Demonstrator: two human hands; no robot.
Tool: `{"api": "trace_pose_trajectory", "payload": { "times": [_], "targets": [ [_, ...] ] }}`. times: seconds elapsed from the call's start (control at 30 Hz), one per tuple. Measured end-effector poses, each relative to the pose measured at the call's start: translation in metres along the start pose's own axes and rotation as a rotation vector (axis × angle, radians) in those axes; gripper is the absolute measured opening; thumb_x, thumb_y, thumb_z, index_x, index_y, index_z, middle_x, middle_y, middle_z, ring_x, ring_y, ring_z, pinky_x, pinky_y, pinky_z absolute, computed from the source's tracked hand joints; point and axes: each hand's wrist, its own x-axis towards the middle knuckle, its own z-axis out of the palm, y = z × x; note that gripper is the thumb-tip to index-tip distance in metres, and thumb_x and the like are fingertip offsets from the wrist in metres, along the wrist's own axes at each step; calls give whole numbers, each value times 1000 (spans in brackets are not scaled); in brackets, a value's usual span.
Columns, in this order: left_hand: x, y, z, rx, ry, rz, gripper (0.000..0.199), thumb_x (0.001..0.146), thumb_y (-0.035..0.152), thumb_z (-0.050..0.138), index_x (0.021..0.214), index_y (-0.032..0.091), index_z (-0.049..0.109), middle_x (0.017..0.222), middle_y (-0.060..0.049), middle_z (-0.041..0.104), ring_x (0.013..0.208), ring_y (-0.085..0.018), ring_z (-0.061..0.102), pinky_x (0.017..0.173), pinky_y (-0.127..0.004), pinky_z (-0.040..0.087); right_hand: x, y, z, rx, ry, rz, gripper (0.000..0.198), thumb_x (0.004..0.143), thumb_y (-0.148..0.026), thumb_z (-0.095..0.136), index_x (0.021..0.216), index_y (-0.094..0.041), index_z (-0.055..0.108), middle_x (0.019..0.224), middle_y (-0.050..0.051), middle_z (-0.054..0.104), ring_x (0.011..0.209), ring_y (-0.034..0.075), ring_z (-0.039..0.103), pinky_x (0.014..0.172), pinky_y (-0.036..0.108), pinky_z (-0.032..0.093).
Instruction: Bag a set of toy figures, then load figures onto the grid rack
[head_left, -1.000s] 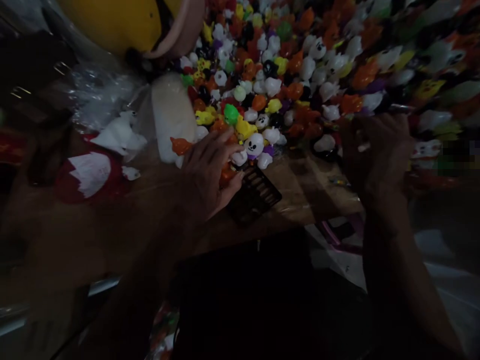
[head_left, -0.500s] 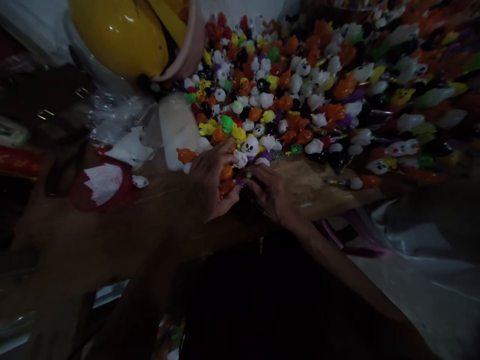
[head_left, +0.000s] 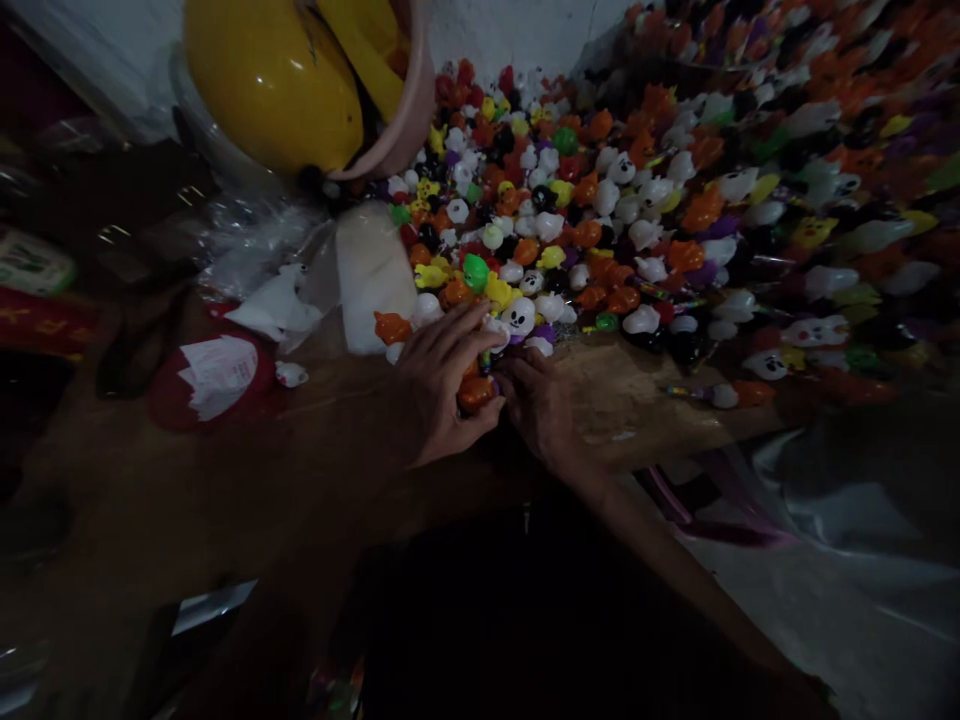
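Note:
My left hand (head_left: pixel 450 385) is curled around a small shiny orange plastic figure (head_left: pixel 476 394) near the table's front edge. Its thumb presses the figure from below, and the other fingers arch over the top. Close against it on the right, my right hand (head_left: pixel 541 408) has its fingertips pinched together at the figure's side. Whatever lies between those fingertips is hidden in shadow. Just beyond my fingers sits a white skull-faced figure (head_left: pixel 518 317), at the near edge of a heap of small coloured plastic figures (head_left: pixel 547 228).
A pink tub (head_left: pixel 421 95) holding a large yellow object (head_left: pixel 274 85) stands at the back left. Clear plastic bags (head_left: pixel 255 240), a white block-like item (head_left: pixel 375 285) and a red round container (head_left: pixel 172 390) lie left. A pencil-like stick with an orange top (head_left: pixel 750 393) lies right.
The view has shifted, so everything sits slightly lower and further right. The orange figure shows more between my hands; a small green bit at my right fingertips no longer shows.

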Motion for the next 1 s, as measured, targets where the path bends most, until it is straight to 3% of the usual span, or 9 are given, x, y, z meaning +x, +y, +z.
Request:
{"api": "trace_pose_trajectory", "payload": {
  "times": [0.13, 0.3, 0.43, 0.53, 0.67, 0.83, 0.93, 1.0],
  "targets": [
    [0, 0, -1, 3, -33, 8, 42, 85, 33, 66, 125, 19, 62, 155, -15, 49, 143, -33, 49, 119, -51, 43, -8, -1, 2, -12, 9, 60, 19, 100, -24, 53, 97, -19, 71, 99, 10, 66, 90, 21, 64, 79, 33, 54],
    [-5, -6, 7, 40, 31, 62, 40, 87, 29, 69, 124, 22, 58, 153, -16, 51, 140, -36, 52, 115, -54, 47, -21, -5, 0, -30, 7, 118, 20, 99, -25, 56, 110, -16, 70, 106, 13, 68, 95, 22, 67, 84, 34, 56],
    [-7, -11, 14, 11, 63, 68, 36, 87, 27, 68, 120, 24, 56, 153, -15, 51, 140, -36, 52, 114, -54, 48, -21, -9, -2, 86, 49, 201, 18, 96, -26, 63, 111, -19, 70, 106, 9, 72, 95, 20, 69, 85, 32, 57],
    [-7, -9, 16, 3, 77, 73, 32, 88, 28, 67, 118, 23, 56, 152, -16, 52, 138, -37, 54, 112, -56, 49, -21, -9, -1, 119, 68, 165, 17, 93, -18, 62, 108, -20, 69, 107, 8, 71, 99, 19, 69, 89, 33, 57],
    [-4, -4, 16, 22, 66, 71, 29, 89, 27, 64, 116, 21, 56, 151, -18, 53, 136, -40, 54, 110, -61, 49, -25, -3, 3, -52, -33, 69, 15, 91, -11, 56, 96, -17, 68, 99, 10, 69, 92, 20, 66, 81, 32, 57],
    [-3, -1, 15, 80, 4, 53, 20, 89, 28, 65, 108, 23, 61, 157, -13, 47, 141, -42, 49, 112, -61, 46, -30, -6, -7, -129, -81, -21, 18, 97, -17, 53, 108, -17, 67, 116, 14, 67, 108, 24, 65, 91, 37, 57],
    [-3, -1, 14, 100, -31, 45, 29, 90, 30, 63, 119, 25, 62, 159, -12, 45, 142, -41, 49, 112, -61, 45, -28, -10, -17, -103, -105, -40, 21, 100, -17, 47, 109, -19, 66, 122, 14, 66, 112, 23, 64, 95, 37, 55],
    [-2, 0, 14, 125, -53, 40, 34, 91, 30, 60, 125, 26, 62, 160, -12, 43, 142, -43, 47, 111, -64, 44, -24, -11, -20, -136, -173, -56, 17, 97, -16, 49, 104, -20, 64, 116, 12, 66, 104, 22, 65, 88, 34, 56]
  ]
}}
